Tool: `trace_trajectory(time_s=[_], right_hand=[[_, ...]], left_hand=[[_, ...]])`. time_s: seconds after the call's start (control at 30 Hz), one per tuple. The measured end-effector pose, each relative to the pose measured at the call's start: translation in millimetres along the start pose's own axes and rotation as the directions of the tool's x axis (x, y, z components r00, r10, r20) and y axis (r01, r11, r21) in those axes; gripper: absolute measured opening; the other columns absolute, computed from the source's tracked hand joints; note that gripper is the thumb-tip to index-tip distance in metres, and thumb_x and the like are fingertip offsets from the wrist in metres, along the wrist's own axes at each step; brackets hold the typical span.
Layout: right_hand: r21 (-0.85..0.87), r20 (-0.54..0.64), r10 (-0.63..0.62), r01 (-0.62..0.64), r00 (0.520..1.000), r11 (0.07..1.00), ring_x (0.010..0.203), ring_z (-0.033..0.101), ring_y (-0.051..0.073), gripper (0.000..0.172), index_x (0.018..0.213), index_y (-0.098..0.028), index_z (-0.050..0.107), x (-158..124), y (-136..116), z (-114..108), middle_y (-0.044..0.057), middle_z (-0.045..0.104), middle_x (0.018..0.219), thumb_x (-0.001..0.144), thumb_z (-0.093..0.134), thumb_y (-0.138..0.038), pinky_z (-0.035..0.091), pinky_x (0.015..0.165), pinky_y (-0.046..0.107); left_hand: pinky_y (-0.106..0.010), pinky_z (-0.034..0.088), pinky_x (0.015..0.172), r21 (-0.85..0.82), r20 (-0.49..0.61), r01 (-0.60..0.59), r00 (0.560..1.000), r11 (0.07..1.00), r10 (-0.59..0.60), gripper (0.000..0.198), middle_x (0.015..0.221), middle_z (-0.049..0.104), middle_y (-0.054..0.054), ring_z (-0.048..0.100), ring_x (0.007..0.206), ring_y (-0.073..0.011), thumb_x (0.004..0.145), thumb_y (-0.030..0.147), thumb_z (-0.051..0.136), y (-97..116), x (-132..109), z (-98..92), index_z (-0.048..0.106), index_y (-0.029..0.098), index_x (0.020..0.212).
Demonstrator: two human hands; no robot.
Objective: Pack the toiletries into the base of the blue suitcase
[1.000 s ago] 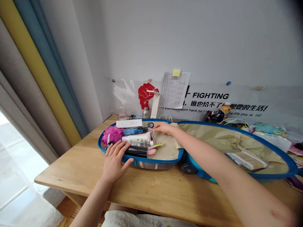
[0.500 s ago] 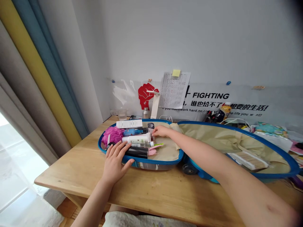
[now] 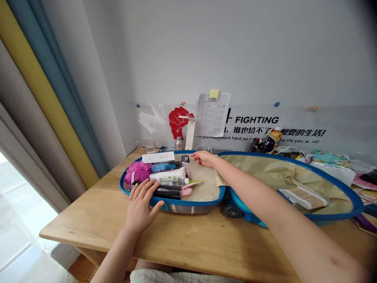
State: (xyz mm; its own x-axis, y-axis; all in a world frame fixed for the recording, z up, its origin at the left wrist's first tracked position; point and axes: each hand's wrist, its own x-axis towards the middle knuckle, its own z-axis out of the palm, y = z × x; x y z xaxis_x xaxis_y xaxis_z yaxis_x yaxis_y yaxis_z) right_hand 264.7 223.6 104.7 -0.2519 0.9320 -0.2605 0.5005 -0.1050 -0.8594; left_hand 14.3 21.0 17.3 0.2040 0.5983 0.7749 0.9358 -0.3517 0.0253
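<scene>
An opened blue-rimmed suitcase lies on the wooden table with both halves spread apart. My left hand is open, its fingers resting on a black cylinder and the near rim of the left half. Over the far side of that half hovers my right hand, fingers loosely apart and nothing seen in them. Just left of it lies a clear pack with a black top. Beside the pack are a white tube, a blue bottle, a white box and a magenta bath puff.
A pack of cotton swabs lies in the suitcase's right half. Behind stand a metal bottle, a clear cup, a white lamp and an orange-labelled bottle. Curtains hang at the left.
My right hand has let go of the clear pack with the black top and lifted slightly away from it. My left hand stays on the black cylinder. The view has shifted a little.
</scene>
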Motion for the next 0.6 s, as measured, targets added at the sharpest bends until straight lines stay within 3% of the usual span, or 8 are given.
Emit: trace_trajectory(time_s=[0.13, 0.33, 0.6], right_hand=[[0.141, 0.059, -0.065, 0.056, 0.996, 0.988, 0.098, 0.062, 0.017, 0.033, 0.117, -0.016, 0.057, -11, 2, -12, 0.007, 0.061, 0.116, 0.09, 0.056, -0.034, 0.054, 0.083, 0.038], [0.253, 0.071, -0.102, 0.081, 0.992, 0.964, 0.091, 0.064, 0.009, 0.024, 0.109, -0.014, 0.058, -15, 1, -15, 0.005, 0.067, 0.099, 0.086, 0.059, -0.009, 0.052, 0.077, 0.021], [0.18, 0.112, -0.024, 0.003, 0.993, 0.984, 0.091, 0.062, 0.015, 0.031, 0.114, -0.014, 0.058, -7, 7, -8, 0.006, 0.062, 0.109, 0.09, 0.057, -0.033, 0.055, 0.077, 0.034]], left_hand=[[-0.045, 0.028, 0.108, -0.008, 0.001, 0.011, 1.0, 1.0, -0.011, 0.048, 0.131, 0.06, -0.008, 0.049, 0.126, -0.0289, 0.09, 0.044, 0.049, 0, -1, 0.7, 0.051, 0.023, 0.133], [-0.046, 0.028, 0.109, -0.019, 0.007, 0.031, 1.0, 0.999, -0.031, 0.049, 0.131, 0.06, -0.008, 0.049, 0.126, -0.0295, 0.089, 0.044, 0.05, 1, -1, 0.5, 0.051, 0.025, 0.134], [-0.046, 0.029, 0.107, -0.017, 0.003, 0.022, 1.0, 1.0, -0.022, 0.048, 0.131, 0.06, -0.008, 0.049, 0.125, -0.0294, 0.09, 0.045, 0.049, 1, -1, -0.2, 0.051, 0.024, 0.133]])
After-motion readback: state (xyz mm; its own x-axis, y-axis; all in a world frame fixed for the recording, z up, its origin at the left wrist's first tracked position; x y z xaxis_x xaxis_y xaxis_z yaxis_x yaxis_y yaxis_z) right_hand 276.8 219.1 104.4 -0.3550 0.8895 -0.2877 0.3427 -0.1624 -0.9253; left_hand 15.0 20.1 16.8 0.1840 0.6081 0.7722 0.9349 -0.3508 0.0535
